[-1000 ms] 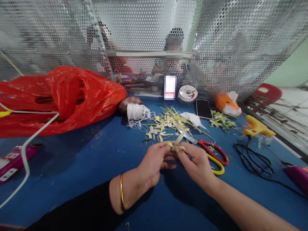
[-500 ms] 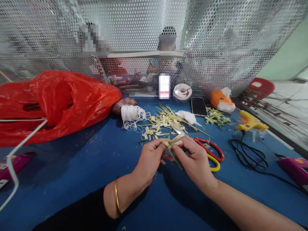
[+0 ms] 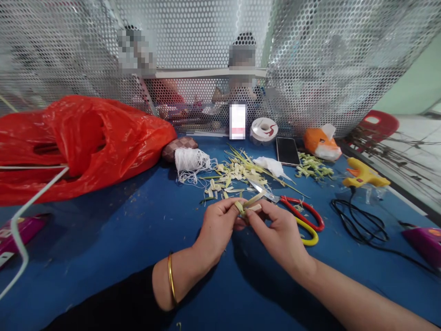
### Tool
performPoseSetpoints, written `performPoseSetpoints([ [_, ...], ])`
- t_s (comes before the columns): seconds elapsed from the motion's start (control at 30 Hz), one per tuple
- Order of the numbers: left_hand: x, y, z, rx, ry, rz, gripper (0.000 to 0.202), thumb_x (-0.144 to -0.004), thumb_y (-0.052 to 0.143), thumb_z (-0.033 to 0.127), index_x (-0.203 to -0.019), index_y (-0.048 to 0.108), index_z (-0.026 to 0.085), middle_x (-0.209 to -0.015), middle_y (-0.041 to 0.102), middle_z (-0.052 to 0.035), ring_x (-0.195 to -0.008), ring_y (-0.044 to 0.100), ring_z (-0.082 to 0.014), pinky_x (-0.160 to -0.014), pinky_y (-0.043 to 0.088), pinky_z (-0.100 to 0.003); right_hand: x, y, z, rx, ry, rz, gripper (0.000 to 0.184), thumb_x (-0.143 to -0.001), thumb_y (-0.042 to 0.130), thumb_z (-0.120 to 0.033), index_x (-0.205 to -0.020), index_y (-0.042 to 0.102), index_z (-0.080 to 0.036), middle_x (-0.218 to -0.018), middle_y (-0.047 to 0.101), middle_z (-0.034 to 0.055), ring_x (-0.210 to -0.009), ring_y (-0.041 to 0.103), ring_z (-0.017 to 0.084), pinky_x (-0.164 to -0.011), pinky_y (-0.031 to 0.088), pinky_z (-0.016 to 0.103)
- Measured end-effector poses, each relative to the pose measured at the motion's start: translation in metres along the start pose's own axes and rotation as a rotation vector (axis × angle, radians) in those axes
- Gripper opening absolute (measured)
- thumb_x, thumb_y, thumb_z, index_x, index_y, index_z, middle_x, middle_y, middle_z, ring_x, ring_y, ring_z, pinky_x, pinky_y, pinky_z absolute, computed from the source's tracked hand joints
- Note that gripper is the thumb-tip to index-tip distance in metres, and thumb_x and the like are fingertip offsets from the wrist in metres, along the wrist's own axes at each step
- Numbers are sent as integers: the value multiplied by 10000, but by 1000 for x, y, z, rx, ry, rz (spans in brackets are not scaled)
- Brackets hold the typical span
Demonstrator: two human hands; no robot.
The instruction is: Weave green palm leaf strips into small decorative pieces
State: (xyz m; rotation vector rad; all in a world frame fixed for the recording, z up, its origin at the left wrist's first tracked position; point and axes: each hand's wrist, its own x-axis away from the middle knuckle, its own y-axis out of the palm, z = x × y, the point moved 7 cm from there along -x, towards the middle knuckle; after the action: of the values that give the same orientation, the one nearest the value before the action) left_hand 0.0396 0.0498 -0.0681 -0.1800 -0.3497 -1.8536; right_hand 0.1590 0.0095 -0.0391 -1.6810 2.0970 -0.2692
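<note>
A flat blue tabletop (image 3: 120,248) is stretching before a silvery perforated panel (image 3: 193,41). From the left, a glossy, crumpled red plastic bag (image 3: 127,151) is lying near a tangled bundle of white thread (image 3: 191,160). The person's left hand (image 3: 217,225) and right hand (image 3: 280,230), fingers curled nearly closed, are pinching a folded pale-green leaf strip (image 3: 255,199) (thin, ribbon-like) between them above the table. Red-and-yellow-handled metal scissors (image 3: 285,200) are lying just beyond the right hand; a yellow plastic glue gun (image 3: 367,175) is resting farther right.

Left hand (image 3: 220,227) and right hand (image 3: 280,230) pinch a pale green strip (image 3: 253,200).
</note>
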Motion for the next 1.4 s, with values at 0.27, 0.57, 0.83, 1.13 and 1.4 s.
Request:
performPoseSetpoints([
  [0.27,2,1,2,16,-83,7,205,-860,612,237,-991,735,137,-687,705,-24,-505,604,-85,-460,437,-164,1,7,9,-165,145,-70,204,-860,540,-316,-699,577,-197,-598,594,-16,-515,525,128,-502,408,249],
  [0.57,0,0,-1,108,-170,-38,175,-858,614,187,-998,715,159,-730,707,-29,-496,640,-84,-407,407,-135,-3,-8,-9,109,-165,73,235,-886,559,-246,-661,605,-195,-714,530,20,-692,520,168,-632,415,292],
  [0.83,6,2,2,75,-158,-14,195,-878,608,215,-1026,712,145,-770,727,-49,-514,636,-90,-501,495,-180,2,-5,-12,183,-207,63,248,-918,535,-247,-682,592,-199,-689,542,11,-652,502,156,-619,387,285],
  [1.13,3,1,0,77,-70,13,218,-792,715,298,-946,748,148,-685,701,-21,-523,573,-77,-528,468,-183,-1,8,-2,-61,-3,-101,278,-871,540,-261,-604,573,-189,-616,576,2,-605,524,142,-582,408,253],
  [1.4,5,6,0,180,-145,-42,147,-805,693,206,-930,720,132,-662,689,-25,-521,609,-89,-534,517,-198,-5,-5,3,-39,17,51,153,-782,607,-264,-651,563,-198,-622,538,-15,-589,497,137,-564,403,266],
])
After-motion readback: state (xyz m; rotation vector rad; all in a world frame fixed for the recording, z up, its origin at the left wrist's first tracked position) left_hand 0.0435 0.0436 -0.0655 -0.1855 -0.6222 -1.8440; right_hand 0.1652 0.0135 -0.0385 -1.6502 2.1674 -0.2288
